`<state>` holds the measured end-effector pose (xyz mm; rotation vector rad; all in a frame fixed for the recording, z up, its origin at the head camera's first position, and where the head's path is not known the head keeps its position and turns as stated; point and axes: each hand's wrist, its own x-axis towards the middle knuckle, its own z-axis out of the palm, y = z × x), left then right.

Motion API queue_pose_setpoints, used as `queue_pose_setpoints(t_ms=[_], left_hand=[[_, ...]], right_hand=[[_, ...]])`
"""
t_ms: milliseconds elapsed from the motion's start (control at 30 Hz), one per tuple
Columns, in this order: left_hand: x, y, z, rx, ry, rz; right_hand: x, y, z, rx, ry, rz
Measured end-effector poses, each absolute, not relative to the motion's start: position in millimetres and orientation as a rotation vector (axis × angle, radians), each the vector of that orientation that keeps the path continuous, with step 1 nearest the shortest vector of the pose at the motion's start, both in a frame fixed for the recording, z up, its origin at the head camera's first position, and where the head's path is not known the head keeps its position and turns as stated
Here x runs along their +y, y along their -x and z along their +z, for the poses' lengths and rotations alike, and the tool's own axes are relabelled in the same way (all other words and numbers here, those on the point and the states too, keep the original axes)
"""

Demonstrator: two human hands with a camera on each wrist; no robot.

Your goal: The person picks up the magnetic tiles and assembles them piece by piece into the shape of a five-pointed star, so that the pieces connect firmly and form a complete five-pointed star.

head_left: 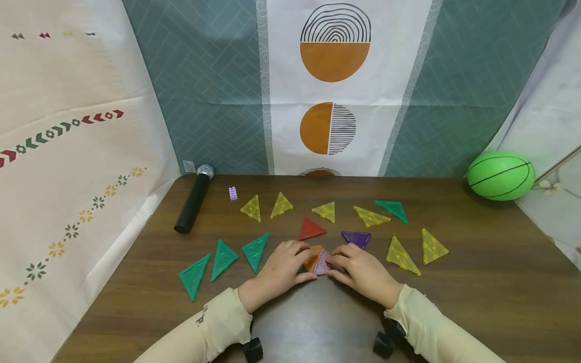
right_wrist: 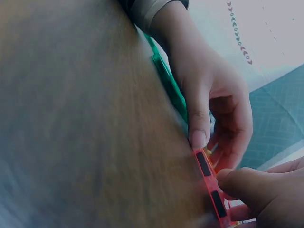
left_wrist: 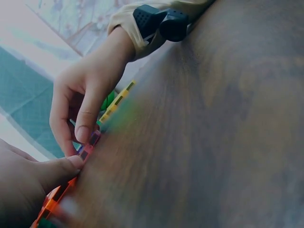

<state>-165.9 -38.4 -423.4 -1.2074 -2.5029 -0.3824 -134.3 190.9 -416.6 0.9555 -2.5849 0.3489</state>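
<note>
Dark wood table (head_left: 476,282), pushed into a corner of hung cloths, carries a loose scatter of flat translucent triangle tiles, and only the very start of any joining shows. Both hands sit near the front middle of it: the left hand (head_left: 280,269) curls its fingers and thumb on an orange triangle (head_left: 312,258), and the right hand (head_left: 360,272) pinches a pink triangle (head_left: 322,263) lying edge to edge with it. From the wrist views the thumbs (left_wrist: 83,124) press down on the tile edges, though those pictures are blurred and I cannot say for sure whether the two edges have actually met or just lie touching. So I would judge one pair is being brought together and everything else waits: a red triangle (head_left: 311,229) and a purple triangle (head_left: 356,238) lie just beyond the fingers, three green triangles (head_left: 222,258) sit to the left, a row of yellow triangles (head_left: 281,205) runs farther back with one more green triangle (head_left: 393,208) at its right end, and two larger yellow triangles (head_left: 415,251) lie to the right. For room, the bare strip in front of the hands up to the near edge is open, and the right side has a wide stretch before the green ball (head_left: 501,175) in the far corner. To the left a black microphone (head_left: 194,199) and a small purple brick (head_left: 233,193) lie near the back, well apart from the hands.
</note>
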Motion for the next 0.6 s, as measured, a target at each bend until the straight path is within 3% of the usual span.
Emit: queue_pose_setpoints(t_ms=[600], left_hand=[[-38.1,164.1,-423.0,-2.551,1.237,-0.404]], right_hand=[[229.1,156.3,-405.4,-2.721,-0.666,0.323]])
